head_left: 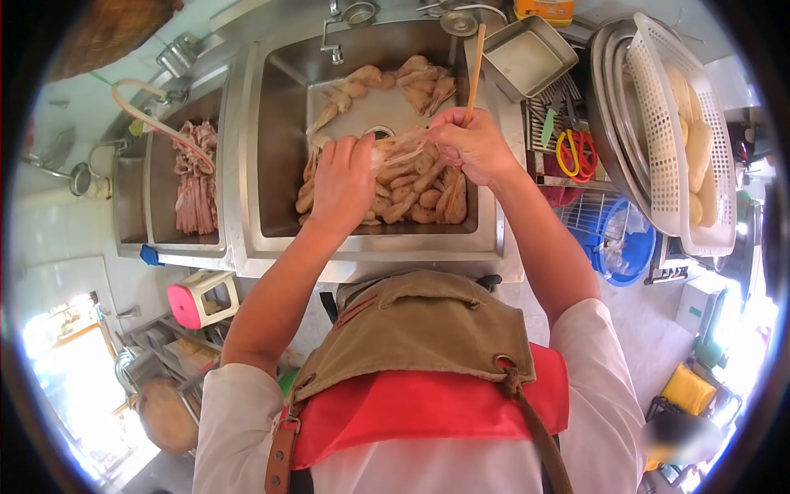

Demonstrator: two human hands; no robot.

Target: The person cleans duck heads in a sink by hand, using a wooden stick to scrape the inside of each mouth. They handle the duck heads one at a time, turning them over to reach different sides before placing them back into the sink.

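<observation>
One pale bird (401, 150) stretches between both hands in the head view, above the heap (403, 198) of birds in the sink (281, 140). The left hand (341, 177) bends its fingers over one end; with its thumb hidden, I cannot tell how firmly it grips. The right hand (467, 146) is closed around an upright, slightly tilted stick (476, 70), fingertips at the bird's other end. More birds (354, 92) lie toward the sink's back. Scissors (576, 155) and a white basket (663, 140) sit to the right.
</observation>
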